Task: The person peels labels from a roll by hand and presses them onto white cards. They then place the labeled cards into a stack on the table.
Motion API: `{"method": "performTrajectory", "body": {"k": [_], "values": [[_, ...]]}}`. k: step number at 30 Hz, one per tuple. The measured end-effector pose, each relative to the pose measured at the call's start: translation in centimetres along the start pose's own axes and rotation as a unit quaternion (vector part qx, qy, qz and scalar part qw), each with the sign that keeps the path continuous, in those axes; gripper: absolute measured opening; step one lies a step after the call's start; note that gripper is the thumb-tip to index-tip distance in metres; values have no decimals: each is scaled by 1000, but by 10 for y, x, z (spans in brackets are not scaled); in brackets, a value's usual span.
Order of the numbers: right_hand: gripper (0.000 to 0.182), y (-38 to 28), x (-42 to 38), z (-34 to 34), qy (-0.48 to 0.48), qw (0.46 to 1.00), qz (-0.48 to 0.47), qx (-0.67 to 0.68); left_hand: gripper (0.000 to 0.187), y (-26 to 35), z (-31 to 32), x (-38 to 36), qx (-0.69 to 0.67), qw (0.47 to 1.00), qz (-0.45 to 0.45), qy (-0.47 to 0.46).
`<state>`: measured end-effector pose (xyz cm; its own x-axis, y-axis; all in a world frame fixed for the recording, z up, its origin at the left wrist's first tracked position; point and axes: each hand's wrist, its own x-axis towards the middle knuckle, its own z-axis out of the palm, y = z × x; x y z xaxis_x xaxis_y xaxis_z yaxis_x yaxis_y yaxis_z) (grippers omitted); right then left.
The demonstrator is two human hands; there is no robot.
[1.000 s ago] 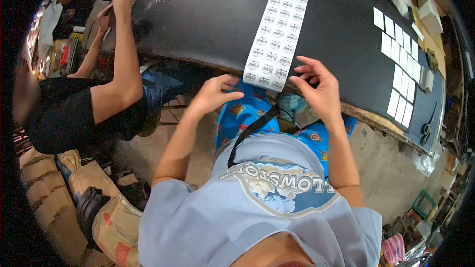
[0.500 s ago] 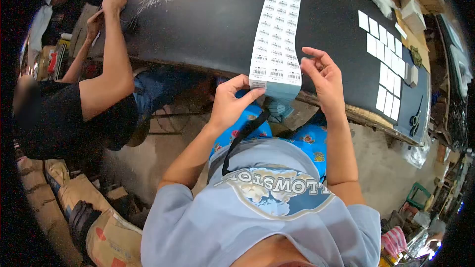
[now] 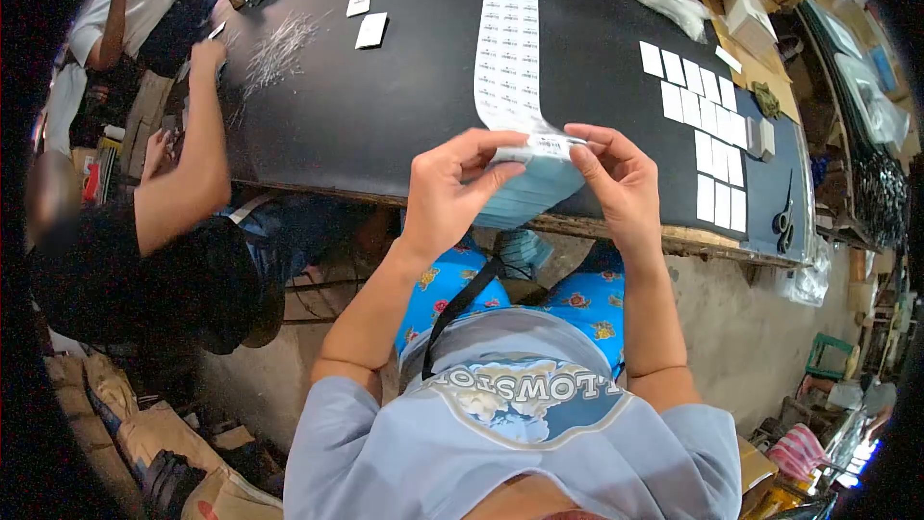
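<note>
A long sheet of printed barcode labels (image 3: 510, 48) runs down the table toward me and bends over at its near end. My left hand (image 3: 452, 178) pinches the left side of this bend between thumb and fingers. At the right side, my right hand (image 3: 616, 173) is closed on the same sheet with thumb and forefinger. The sheet's bluish backing (image 3: 527, 197) faces me below my fingers and hangs past the table edge. More bluish folded material (image 3: 525, 252) shows lower down, between my knees.
White cards (image 3: 707, 125) lie in rows on the black table (image 3: 404, 96), with scissors (image 3: 784, 217) to their right. A plastic bag (image 3: 666, 2) lies at the back right. On the left, thin pale strands (image 3: 279, 53) lie near a co-worker's arm (image 3: 197, 149).
My right hand has moved in from beside the label sheet and now grips its right edge. The sheet's near end has been bent more sharply. The whole view has shifted slightly.
</note>
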<state>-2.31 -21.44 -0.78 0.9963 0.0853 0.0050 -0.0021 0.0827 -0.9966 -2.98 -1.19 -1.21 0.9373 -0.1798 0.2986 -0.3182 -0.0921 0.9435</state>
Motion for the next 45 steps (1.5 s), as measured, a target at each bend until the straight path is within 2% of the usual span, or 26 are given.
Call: {"method": "performTrajectory", "body": {"k": [1,2,3,4,6,8,10,13,20,26,37,38,40,41,42,43,44,45], "values": [[29,-3,-1,1,0,1000,0,1,28,7,4,2,-94,994,-48,40],[33,-9,-3,3,55,975,-139,-166,28,9,3,2,-93,994,-47,39],[36,-15,-3,4,108,899,-271,-325,26,10,3,4,-87,994,-61,30],[36,-17,-2,5,110,899,-273,-325,25,11,3,6,-81,994,-75,20],[44,-19,0,6,21,884,-320,-339,25,10,8,7,-102,992,-72,18],[38,-10,4,8,9,899,-303,-318,24,9,11,11,-122,990,-66,14],[32,-6,9,9,-30,941,-251,-224,22,10,11,13,-136,989,-50,32],[23,-5,12,10,-21,949,-240,-203,19,12,8,14,-132,988,-80,30],[10,-5,16,7,-23,960,-217,-173,13,6,11,14,-143,986,-74,34],[9,-8,18,7,-25,961,-198,-190,13,3,11,15,-135,988,-72,20],[10,0,23,7,-26,958,-215,-189,10,-4,15,15,-105,989,-76,64],[10,1,23,6,-26,958,-213,-188,10,-1,13,14,-54,992,-84,71],[12,12,28,8,6,943,-276,-186,11,5,9,14,79,990,-93,71],[13,0,24,3,-33,943,-264,-197,10,10,11,14,73,987,-120,77],[16,6,27,3,-31,941,-287,-180,10,11,13,13,100,984,-120,91],[19,13,28,5,-26,957,-252,-140,12,6,10,11,91,977,-167,96],[21,21,30,6,-7,946,-285,-152,14,0,9,12,73,988,-114,80],[21,21,28,8,-9,958,-264,-115,14,-8,11,13,74,992,-67,79]]}}
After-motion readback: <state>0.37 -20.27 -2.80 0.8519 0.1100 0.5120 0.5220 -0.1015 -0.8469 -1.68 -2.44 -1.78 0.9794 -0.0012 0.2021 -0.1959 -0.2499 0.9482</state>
